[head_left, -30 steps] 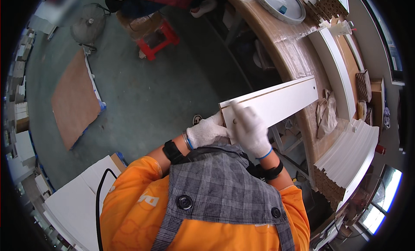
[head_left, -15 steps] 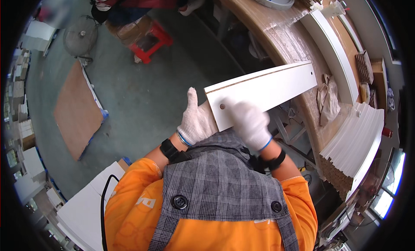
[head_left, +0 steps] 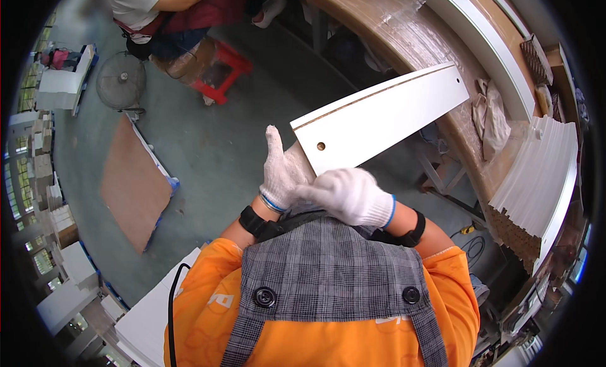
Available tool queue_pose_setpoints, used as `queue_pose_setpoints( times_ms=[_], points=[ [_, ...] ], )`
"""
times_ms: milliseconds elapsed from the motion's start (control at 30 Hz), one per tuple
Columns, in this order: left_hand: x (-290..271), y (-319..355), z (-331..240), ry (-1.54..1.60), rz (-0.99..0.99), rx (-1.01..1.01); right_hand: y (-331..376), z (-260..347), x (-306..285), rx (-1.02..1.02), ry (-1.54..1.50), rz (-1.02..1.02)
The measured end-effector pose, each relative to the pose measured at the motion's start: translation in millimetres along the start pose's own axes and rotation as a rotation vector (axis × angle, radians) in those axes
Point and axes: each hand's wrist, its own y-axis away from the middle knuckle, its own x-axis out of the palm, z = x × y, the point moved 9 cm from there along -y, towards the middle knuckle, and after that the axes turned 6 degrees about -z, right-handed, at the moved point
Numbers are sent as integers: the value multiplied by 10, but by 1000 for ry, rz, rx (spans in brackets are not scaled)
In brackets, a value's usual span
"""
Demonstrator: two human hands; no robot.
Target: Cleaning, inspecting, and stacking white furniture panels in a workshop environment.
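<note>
The left hand in a white knit glove (head_left: 283, 177) is loose, palm up, its fingers hidden under the near end of the long flat white board (head_left: 385, 117); if it dips, the board could slide off. The right hand in a white knit glove (head_left: 352, 196) is blurry; I can't tell if it pinches anything. A bump from it could tip the board, whose far end is over the brown wrapped tabletop (head_left: 391, 35).

Count: one round grey fan (head_left: 121, 81), one red stool (head_left: 238, 62), two hands, one board, two round holes (head_left: 320, 146), one tabletop.
</note>
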Motion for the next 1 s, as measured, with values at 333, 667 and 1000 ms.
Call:
queue_pose_setpoints(
  times_ms=[333, 667, 1000],
  points=[
    [0, -43, -9, -16, -30, -16, -7, 157, -100, -75, -372, 194],
    [-136, -116, -77, -179, -151, 31, 278, -1227, -174, 710, -48, 12],
    [-850, -454, -547, -723, -562, 133, 962, -2185, -408, 730, 412, -251]
  ],
)
